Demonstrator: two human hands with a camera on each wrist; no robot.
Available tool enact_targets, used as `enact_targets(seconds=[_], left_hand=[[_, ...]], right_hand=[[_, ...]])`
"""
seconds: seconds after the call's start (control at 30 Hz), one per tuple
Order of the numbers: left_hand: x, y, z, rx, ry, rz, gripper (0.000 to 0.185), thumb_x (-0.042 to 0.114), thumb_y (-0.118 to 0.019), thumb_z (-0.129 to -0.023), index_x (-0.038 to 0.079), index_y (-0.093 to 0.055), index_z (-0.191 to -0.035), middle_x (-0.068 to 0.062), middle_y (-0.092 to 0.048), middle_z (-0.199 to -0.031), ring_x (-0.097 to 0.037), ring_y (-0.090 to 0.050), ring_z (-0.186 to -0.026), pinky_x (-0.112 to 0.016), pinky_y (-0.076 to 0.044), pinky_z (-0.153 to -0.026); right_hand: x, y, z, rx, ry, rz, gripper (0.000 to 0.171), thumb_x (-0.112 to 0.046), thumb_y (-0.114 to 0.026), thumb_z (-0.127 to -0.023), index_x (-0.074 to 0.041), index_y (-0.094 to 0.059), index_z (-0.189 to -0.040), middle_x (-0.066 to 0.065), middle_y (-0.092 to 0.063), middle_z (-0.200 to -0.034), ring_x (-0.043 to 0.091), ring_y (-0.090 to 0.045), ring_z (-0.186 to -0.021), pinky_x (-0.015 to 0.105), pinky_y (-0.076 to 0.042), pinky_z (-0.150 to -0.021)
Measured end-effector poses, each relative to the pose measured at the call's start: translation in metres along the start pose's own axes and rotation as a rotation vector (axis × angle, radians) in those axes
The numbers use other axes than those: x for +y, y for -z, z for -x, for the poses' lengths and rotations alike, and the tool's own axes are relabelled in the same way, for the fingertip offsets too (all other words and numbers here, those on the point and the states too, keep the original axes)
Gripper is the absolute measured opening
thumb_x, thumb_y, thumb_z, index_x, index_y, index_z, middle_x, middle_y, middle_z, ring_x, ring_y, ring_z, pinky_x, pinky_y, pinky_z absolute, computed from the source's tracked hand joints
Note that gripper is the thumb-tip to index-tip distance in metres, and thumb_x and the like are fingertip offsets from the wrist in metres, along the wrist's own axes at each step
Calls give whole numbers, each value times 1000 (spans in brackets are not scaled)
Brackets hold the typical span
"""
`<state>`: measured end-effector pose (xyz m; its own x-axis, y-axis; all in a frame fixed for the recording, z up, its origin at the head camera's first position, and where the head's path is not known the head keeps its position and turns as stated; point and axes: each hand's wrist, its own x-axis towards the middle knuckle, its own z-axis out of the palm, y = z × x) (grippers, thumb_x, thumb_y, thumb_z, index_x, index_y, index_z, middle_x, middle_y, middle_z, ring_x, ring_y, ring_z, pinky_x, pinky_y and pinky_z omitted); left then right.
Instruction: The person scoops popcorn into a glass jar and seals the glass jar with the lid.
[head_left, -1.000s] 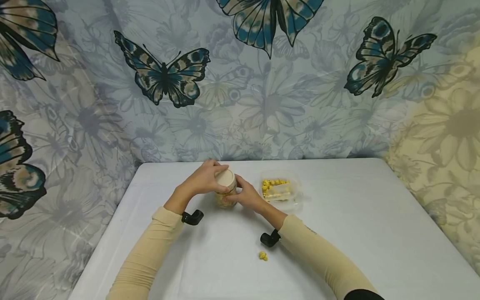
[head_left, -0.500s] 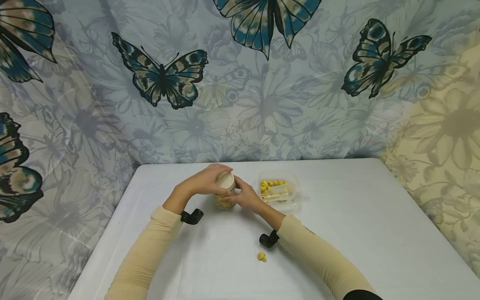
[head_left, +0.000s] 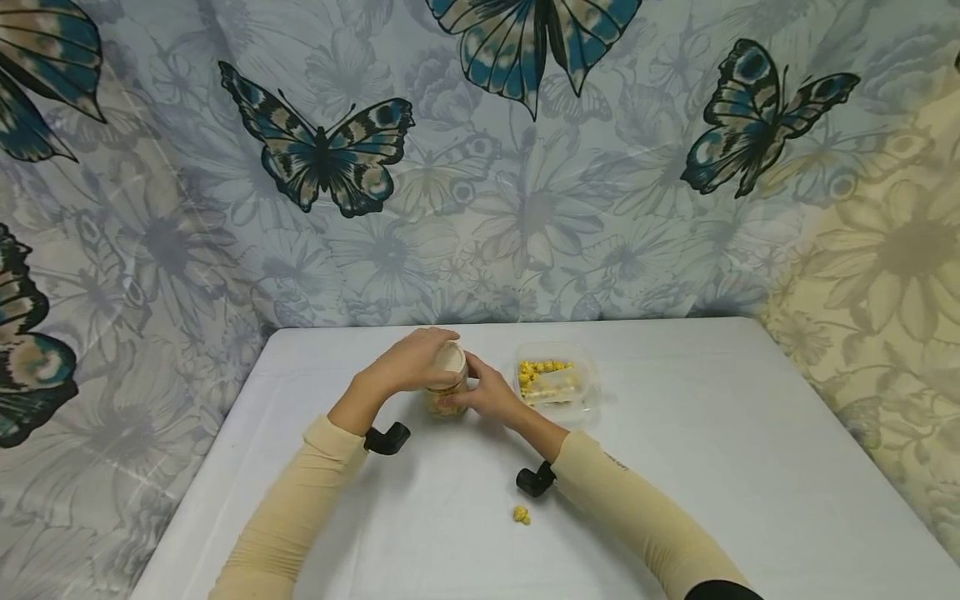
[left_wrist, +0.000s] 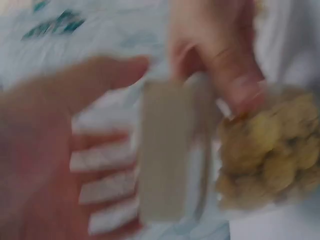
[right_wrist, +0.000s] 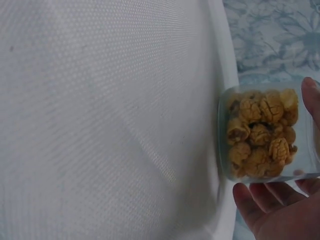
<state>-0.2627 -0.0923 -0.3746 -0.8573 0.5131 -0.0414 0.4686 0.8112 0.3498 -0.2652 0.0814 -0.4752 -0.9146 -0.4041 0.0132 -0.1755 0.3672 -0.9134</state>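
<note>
A small clear jar [head_left: 441, 403] of yellow puffed pieces stands on the white table [head_left: 675, 467] near its far middle. My left hand [head_left: 417, 363] curls over its beige lid [head_left: 450, 359] from the left and grips it. My right hand [head_left: 486, 393] holds the jar body from the right. The left wrist view is blurred: the lid [left_wrist: 162, 150] lies against my left fingers [left_wrist: 105, 165], with the jar [left_wrist: 270, 155] beside it. In the right wrist view the jar [right_wrist: 261, 134] shows its yellow pieces, with my right fingertips [right_wrist: 272, 207] round it.
A clear plastic tray [head_left: 587, 392] with more yellow pieces sits just right of the jar. One loose yellow piece [head_left: 521, 515] lies on the table nearer to me. Butterfly-patterned curtains hang behind the table and at both sides.
My left hand has turned a little over the lid and covers more of it. The jar and my right hand stay in the same place.
</note>
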Motion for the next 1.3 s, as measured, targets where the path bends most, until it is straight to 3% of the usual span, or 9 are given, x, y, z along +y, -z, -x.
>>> enact_targets(seconds=[0.13,0.33,0.4,0.67,0.87,0.93,1.03,1.17,1.3], left_hand=[[4,-5,3,65,117,-60,79,49,-74,-82,5,-47,-142,-18,-57,-132,-36,-58,-113,-50,-52,-89],[-12,-7,6,-30,-114,106,76,18,-81,-78,8,-44,-144,-12,-51,-142,-29,-51,-125,-46,-48,-97],[-14,-8,6,-57,-140,153,76,17,-79,-80,7,-43,-145,-13,-49,-144,-29,-49,-128,-46,-48,-98],[1,-12,11,138,116,-92,85,52,-75,-79,3,-46,-143,-20,-60,-128,-37,-58,-112,-52,-50,-93],[-19,-7,10,-29,-127,82,79,25,-81,-79,9,-42,-146,-9,-49,-146,-31,-44,-134,-49,-46,-100],[-22,-8,10,-49,-151,116,78,25,-79,-81,8,-41,-147,-10,-44,-150,-31,-40,-139,-50,-45,-102],[-16,-14,12,44,-50,50,81,40,-75,-84,4,-40,-147,-16,-47,-146,-34,-45,-133,-50,-47,-101],[-5,-22,16,174,153,-92,87,59,-73,-78,-5,-53,-134,-21,-60,-121,-36,-59,-104,-48,-53,-86],[-6,-24,14,176,178,-96,80,58,-71,-78,-7,-58,-123,-20,-59,-112,-32,-58,-94,-44,-54,-80]], right_hand=[[-1,0,-1,-7,-1,3,85,-25,-82,-79,-26,-36,-150,3,-56,-139,24,-51,-130,50,-42,-108],[-1,0,0,-46,-10,-40,82,-24,-83,-79,-25,-39,-148,3,-54,-142,25,-49,-133,50,-42,-108],[-1,0,0,-54,-11,-46,82,-24,-83,-79,-24,-39,-148,3,-54,-142,26,-49,-133,50,-42,-108],[1,-1,-1,-54,-3,-38,86,-22,-82,-79,-25,-35,-151,3,-55,-141,25,-49,-133,48,-46,-104],[-3,2,1,-73,7,-58,87,-20,-81,-80,-23,-33,-152,6,-52,-144,28,-48,-133,46,-47,-104],[-3,2,0,-71,8,-53,87,-20,-81,-80,-23,-33,-152,7,-52,-144,28,-49,-133,45,-49,-102],[-2,2,-1,-66,-6,-54,87,-19,-81,-80,-22,-34,-152,7,-52,-144,28,-49,-133,44,-49,-102],[3,0,-3,-60,-6,-50,85,-21,-82,-78,-24,-37,-150,5,-54,-142,26,-50,-131,44,-50,-101],[3,0,-3,-61,2,-45,84,-22,-82,-78,-26,-38,-149,3,-54,-142,24,-51,-130,42,-50,-100]])
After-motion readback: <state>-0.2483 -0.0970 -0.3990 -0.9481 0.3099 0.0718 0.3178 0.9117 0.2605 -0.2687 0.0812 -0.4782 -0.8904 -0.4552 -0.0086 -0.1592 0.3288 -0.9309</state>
